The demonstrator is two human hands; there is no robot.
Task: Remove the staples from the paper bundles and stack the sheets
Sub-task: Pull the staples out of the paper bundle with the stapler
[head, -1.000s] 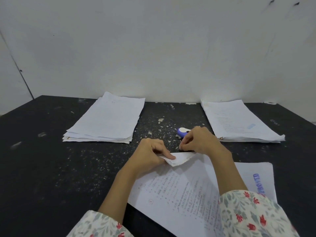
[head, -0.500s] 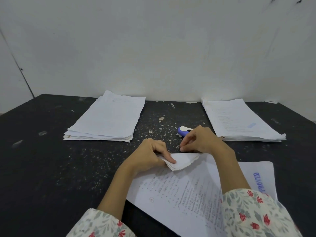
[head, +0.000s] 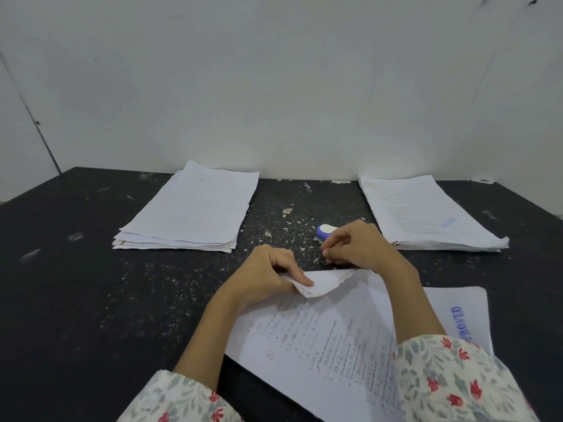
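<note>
A printed paper bundle point(head: 323, 339) lies tilted on the black table point(head: 76, 300) in front of me. My left hand point(head: 268, 277) pinches its folded-back top corner point(head: 323, 283), forefinger laid on the fold. Just beyond that corner my right hand point(head: 356, 246) hovers with fingertips curled and pinched together; whether a staple is between them I cannot tell. A blue and white staple remover point(head: 324, 230) lies on the table right behind the right hand. A stack of sheets point(head: 192, 211) sits at the back left.
A second paper pile point(head: 423, 214) lies at the back right against the white wall point(head: 274, 86). A sheet with a blue stamp point(head: 460, 324) pokes out under the bundle on the right. Paper flecks dot the table between the piles.
My right hand has lifted off the folded corner and drawn slightly back toward the staple remover. The left hand keeps its hold on the corner.
</note>
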